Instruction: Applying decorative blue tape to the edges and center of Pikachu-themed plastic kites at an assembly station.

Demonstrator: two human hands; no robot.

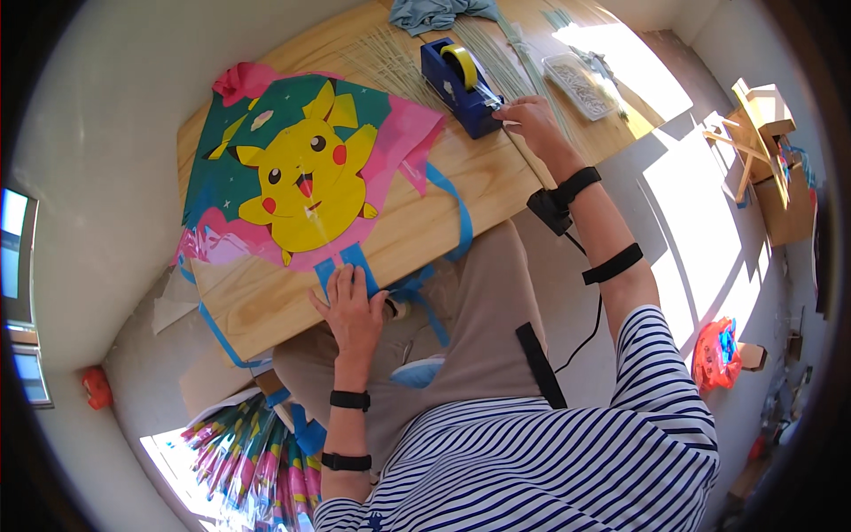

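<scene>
A plastic kite sheet [310, 191], pink and green with a big yellow cartoon figure, lies spread on the wooden table. Blue ribbon strips [357, 257] lie at its near edge. My left hand [352, 306] rests on them, fingers stretched out and pressing down near the table's front edge. My right hand [536, 129] is at the front end of a blue tape dispenser [456, 84], thumb and fingertips pinched on the end of the adhesive tape. The tape roll [459, 66] has a yellow core. The fingertips partly hide the tape end.
Thin sticks [394, 66] lie in bundles at the back, beside a clear plastic box [581, 84] of small pieces and a bluish cloth [439, 13]. Folded colourful sheets [253, 457] are piled low at the left. A blue ribbon [463, 213] hangs over the table's edge. A red bag [716, 355] sits at the right.
</scene>
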